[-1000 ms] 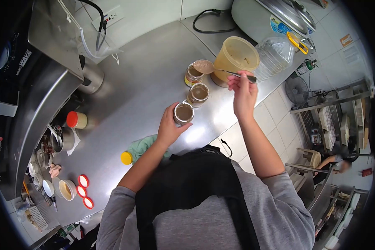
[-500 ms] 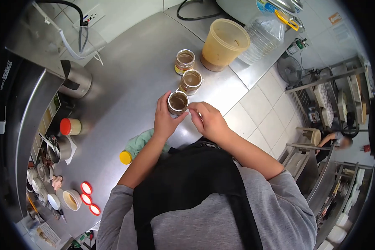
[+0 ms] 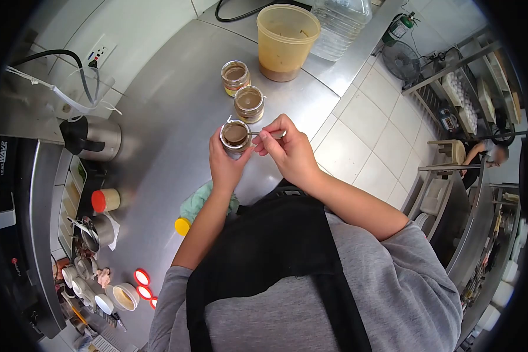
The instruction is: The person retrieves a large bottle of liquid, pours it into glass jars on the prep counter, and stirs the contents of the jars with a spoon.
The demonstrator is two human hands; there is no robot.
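Observation:
A glass jar with brown filling [image 3: 235, 134] is held in my left hand [image 3: 227, 165], whose fingers wrap round its side. My right hand [image 3: 286, 149] pinches a metal spoon [image 3: 274, 135], its end reaching over the rim into that jar. Just beyond stands a second open jar [image 3: 249, 104] with brown contents, and behind it a third jar [image 3: 235, 78] with a yellow and red label. A yellowish plastic tub [image 3: 286, 44] with brown residue stands behind the jars. Near my left forearm lie a green cloth [image 3: 200, 202] and a yellow lid [image 3: 182, 226].
On the left are a steel kettle [image 3: 94, 138], a red-lidded jar [image 3: 106, 200], a pot [image 3: 101, 230], a bowl [image 3: 125, 296] and red-rimmed lids [image 3: 142, 277]. A large clear bottle [image 3: 341, 26] stands behind the tub. Another person [image 3: 481, 157] is at the far right.
The view has shifted, so the counter items appear displaced. My right hand has risen beside the jar, and the spoon now shows clearly, reaching into it. My left hand still holds the jar.

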